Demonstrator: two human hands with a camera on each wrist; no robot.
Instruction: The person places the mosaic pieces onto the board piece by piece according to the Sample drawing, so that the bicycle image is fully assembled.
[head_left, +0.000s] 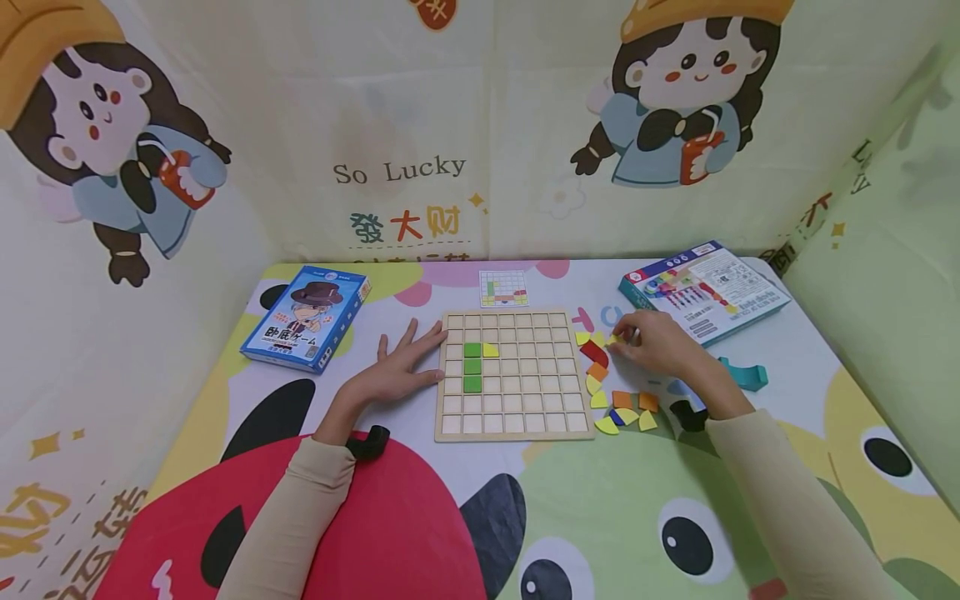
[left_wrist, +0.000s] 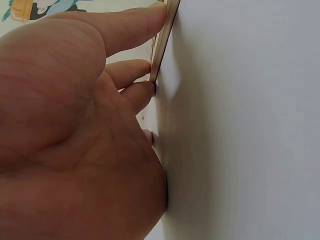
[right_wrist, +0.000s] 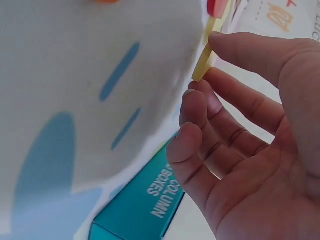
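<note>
In the head view a wooden grid board (head_left: 525, 408) lies on the table. Three green square tiles (head_left: 472, 367) stand in one column of it, with a yellow quarter-round tile (head_left: 490, 351) beside the top one. My left hand (head_left: 393, 367) is spread at the board's left side, its thumb and fingertips touching the wooden edge (left_wrist: 164, 45). To the right of the board, my right hand (head_left: 660, 346) pinches a thin yellow tile (right_wrist: 202, 62) between thumb and index finger. Around it lie loose pieces: a red one (head_left: 594, 353), orange squares (head_left: 622, 399), several yellow ones (head_left: 607, 426) and a blue one (head_left: 616, 416).
A small pattern card (head_left: 503, 289) lies just behind the board. At the back left is a blue game box (head_left: 303, 321); another box (head_left: 705, 292) with teal sides lies at the back right. A teal curved object (head_left: 746, 375) sits beyond my right wrist. Printed cloth covers table and walls.
</note>
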